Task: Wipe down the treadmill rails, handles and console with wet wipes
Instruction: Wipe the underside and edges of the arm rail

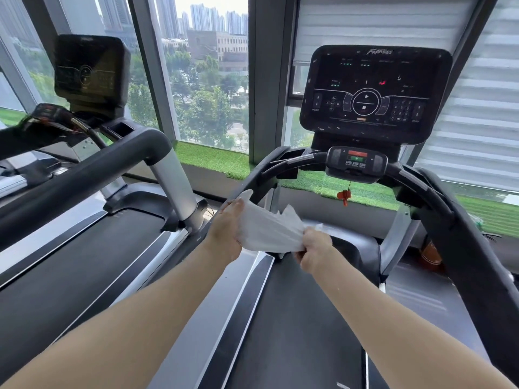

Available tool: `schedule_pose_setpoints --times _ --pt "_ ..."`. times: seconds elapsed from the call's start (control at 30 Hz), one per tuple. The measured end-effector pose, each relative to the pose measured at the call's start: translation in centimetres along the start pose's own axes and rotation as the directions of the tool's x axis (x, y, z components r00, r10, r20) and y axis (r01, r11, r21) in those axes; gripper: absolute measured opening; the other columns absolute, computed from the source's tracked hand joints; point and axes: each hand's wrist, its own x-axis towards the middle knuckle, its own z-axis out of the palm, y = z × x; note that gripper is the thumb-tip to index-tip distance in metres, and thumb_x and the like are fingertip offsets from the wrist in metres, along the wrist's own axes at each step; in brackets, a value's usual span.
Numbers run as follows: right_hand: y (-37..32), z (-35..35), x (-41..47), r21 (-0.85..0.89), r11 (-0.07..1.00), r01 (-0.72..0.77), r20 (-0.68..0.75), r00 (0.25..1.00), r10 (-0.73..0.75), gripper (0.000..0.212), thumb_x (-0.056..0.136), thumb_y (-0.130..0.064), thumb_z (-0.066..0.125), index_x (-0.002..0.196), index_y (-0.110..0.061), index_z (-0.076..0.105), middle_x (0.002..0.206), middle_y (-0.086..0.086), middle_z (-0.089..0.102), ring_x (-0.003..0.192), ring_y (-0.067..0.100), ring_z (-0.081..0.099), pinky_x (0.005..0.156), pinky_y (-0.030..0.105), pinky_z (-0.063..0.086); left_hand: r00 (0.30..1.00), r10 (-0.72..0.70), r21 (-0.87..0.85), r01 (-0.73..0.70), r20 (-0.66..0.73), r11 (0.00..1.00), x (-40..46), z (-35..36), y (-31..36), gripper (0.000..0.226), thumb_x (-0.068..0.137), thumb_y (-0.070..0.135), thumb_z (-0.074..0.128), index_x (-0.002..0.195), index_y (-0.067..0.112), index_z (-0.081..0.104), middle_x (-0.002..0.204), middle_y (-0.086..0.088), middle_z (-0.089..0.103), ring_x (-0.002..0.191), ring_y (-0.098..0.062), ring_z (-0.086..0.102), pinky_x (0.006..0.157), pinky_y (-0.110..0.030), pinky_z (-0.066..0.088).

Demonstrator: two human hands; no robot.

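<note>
Left hand [224,231], right hand [316,248], both gripping wet wipe [266,231]

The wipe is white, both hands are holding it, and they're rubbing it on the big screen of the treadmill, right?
Not quite. The wet wipe is white, and the left hand and right hand both hold it, but it is not on the console screen. The head view shows it stretched between the hands in the air, well below the screen, over the front of the treadmill belt.
</note>
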Motion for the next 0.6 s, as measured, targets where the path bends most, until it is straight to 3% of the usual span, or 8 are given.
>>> schedule_pose_setpoints --times 0.1,0.17,0.23,0.27,0.33,0.4,0.53,0.6 --pt "1.1 -0.5 1.0 -0.361 0.932 0.022 -0.011 1.0 -0.028 0.011 0.093 -0.005 0.04 0.091 -0.008 0.051 0.071 0.008 0.048 0.049 0.017 0.045 0.046 0.023 0.043 0.999 -0.044 0.118 0.04 0.031 0.992 0.0 -0.2 0.9 0.025 0.096 0.028 0.054 0.116 0.021 0.065 0.103 -0.008 0.062 0.099 -0.029 0.058 0.092 -0.047 0.048" --pt "0.8 -0.7 2.0 -0.618 0.756 0.216 -0.005 0.96 -0.278 0.026 0.088 -0.007 0.048 0.113 -0.004 0.049 0.099 0.014 0.055 0.085 0.026 0.055 0.075 0.033 0.047 0.987 -0.075 0.285 0.031 0.145 0.958 -0.3 -0.4 1.9 0.024 0.094 0.027 0.054 0.112 0.021 0.069 0.101 -0.005 0.065 0.097 -0.024 0.06 0.09 -0.038 0.048" --pt "-0.6 -0.5 1.4 -0.613 0.607 0.506 0.224 0.848 -0.481 0.05 0.084 -0.006 0.052 0.133 -0.009 0.042 0.131 0.009 0.049 0.12 0.026 0.046 0.098 0.035 0.041 0.963 -0.111 0.393 0.006 0.247 0.92 -0.6 -0.3 2.8 0.024 0.092 0.023 0.056 0.111 0.016 0.069 0.097 0.002 0.069 0.088 -0.012 0.063 0.081 -0.023 0.049" --pt "-1.3 -0.2 0.4 -0.533 0.549 0.643 0.43 0.765 -0.479 0.059 0.082 0.0 0.052 0.138 -0.013 0.04 0.136 0.005 0.046 0.125 0.021 0.043 0.099 0.03 0.04 0.949 -0.142 0.437 0.005 0.282 0.9 -0.8 -0.1 3.1 0.021 0.092 0.021 0.057 0.107 0.014 0.07 0.095 0.005 0.071 0.084 -0.007 0.065 0.073 -0.016 0.051" --pt "-2.1 0.5 -1.9 -0.452 0.504 0.735 0.748 0.621 -0.235 0.062 0.079 0.009 0.052 0.135 -0.017 0.045 0.122 -0.004 0.055 0.109 0.007 0.053 0.083 0.016 0.043 0.927 -0.212 0.516 0.024 0.309 0.856 -1.2 0.3 3.5 0.016 0.093 0.017 0.056 0.096 0.014 0.071 0.087 0.003 0.072 0.073 -0.007 0.068 0.062 -0.015 0.052" --pt "-2.3 0.7 -2.8 -0.431 0.54 0.723 0.845 0.533 -0.039 0.04 0.083 0.01 0.057 0.12 -0.008 0.058 0.098 -0.005 0.066 0.082 0.001 0.063 0.066 0.012 0.048 0.904 -0.274 0.497 0.081 0.329 0.864 -1.3 0.3 4.1 0.024 0.095 0.025 0.051 0.103 0.011 0.069 0.094 -0.008 0.071 0.078 -0.017 0.068 0.069 -0.025 0.056" --pt "-1.8 1.0 -1.9 -0.39 0.667 0.635 0.75 0.639 -0.169 0.023 0.087 -0.008 0.065 0.107 0.004 0.065 0.096 0.011 0.07 0.085 0.022 0.066 0.086 0.039 0.053 0.942 -0.254 0.092 0.239 0.218 0.967 -0.1 -2.1 3.5 0.072 0.086 0.066 0.042 0.115 0.003 0.059 0.089 -0.013 0.072 0.087 -0.024 0.067 0.085 -0.037 0.05" --pt "-1.4 0.9 -1.0 -0.39 0.727 0.566 0.635 0.737 -0.233 0.023 0.086 -0.013 0.068 0.105 0.0 0.067 0.102 0.016 0.07 0.094 0.031 0.067 0.089 0.043 0.053 0.916 -0.354 0.125 0.335 0.19 0.934 -0.4 -3.2 1.7 0.082 0.076 0.071 0.05 0.117 0.001 0.058 0.107 -0.016 0.069 0.103 -0.029 0.064 0.092 -0.039 0.051"
